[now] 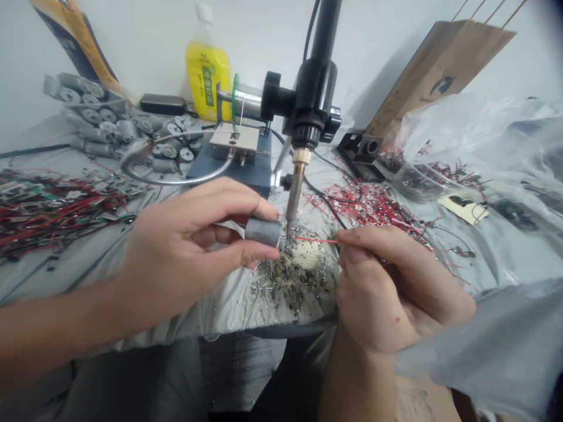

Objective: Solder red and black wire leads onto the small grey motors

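Note:
Between the thumb and fingers of my left hand [189, 234] is a small grey cylindrical motor [263, 232], lying sideways. My right hand [382, 281] pinches a thin red wire [314, 239] that points left toward the motor. Just above the gap between motor and wire hangs the tip of a soldering iron [295, 196], held upright in a black stand clamp [310, 105]. Whether the tip touches the wire or the motor, I cannot tell. Under my hands, solder bits and dark debris [281, 287] cover the table sheet.
Many grey motors [127, 132] are heaped at the back left, near a yellow bottle [206, 70]. A solder feeder [235, 140] with a curved metal tube stands behind my left hand. Red wires [373, 205] lie right; wired boards [65, 205] lie left. A paper bag [440, 70] stands back right.

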{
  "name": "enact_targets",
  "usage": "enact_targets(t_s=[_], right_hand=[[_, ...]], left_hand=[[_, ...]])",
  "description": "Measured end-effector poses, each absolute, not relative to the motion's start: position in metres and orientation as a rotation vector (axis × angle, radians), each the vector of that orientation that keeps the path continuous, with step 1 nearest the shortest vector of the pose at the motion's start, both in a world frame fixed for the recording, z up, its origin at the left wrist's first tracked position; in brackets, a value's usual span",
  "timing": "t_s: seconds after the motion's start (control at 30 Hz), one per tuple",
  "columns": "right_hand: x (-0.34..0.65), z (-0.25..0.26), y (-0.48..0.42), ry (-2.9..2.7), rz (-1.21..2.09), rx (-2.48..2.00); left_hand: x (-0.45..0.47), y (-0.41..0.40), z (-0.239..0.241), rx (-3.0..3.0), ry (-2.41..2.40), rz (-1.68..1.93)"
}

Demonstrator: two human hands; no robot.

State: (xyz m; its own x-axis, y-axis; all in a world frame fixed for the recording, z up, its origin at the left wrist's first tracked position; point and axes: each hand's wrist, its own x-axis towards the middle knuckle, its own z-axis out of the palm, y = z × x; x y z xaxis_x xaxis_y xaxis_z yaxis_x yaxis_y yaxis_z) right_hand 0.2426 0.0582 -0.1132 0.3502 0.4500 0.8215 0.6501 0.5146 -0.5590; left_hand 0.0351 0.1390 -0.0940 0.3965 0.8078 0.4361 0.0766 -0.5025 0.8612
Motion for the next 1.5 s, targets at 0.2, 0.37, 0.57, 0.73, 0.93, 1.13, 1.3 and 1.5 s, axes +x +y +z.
enact_targets(t_s=[0.2, 0.37, 0.57, 0.73, 0.93, 1.13, 1.3, 1.5], right_hand=[[0.232, -0.114, 0.070, -1.114, -0.274, -1.098], [0.231, -0.115, 0.070, -1.141, -0.248, -1.122], [0.239, -0.115, 0.061, -1.214, -0.195, -1.154], [0.243, -0.113, 0.062, -1.277, -0.216, -1.055], [0.243, -0.117, 0.070, -1.279, -0.223, -0.968], [0.243, -0.119, 0.079, -1.274, -0.318, -0.907], [0.244, -0.118, 0.077, -1.293, -0.288, -0.931], [0.242, -0.116, 0.074, -1.312, -0.283, -0.950]], left_hand=[[0.036, 0.141, -0.095, 1.837, 0.770, 1.152], [0.037, 0.141, -0.094, 1.848, 0.822, 1.156], [0.038, 0.140, -0.091, 1.875, 0.820, 1.173], [0.038, 0.145, -0.099, 1.930, 0.637, 1.286], [0.038, 0.146, -0.100, 1.947, 0.574, 1.307], [0.038, 0.147, -0.099, 1.955, 0.590, 1.298], [0.038, 0.150, -0.099, 2.022, 0.521, 1.328], [0.037, 0.146, -0.099, 1.989, 0.605, 1.307]])
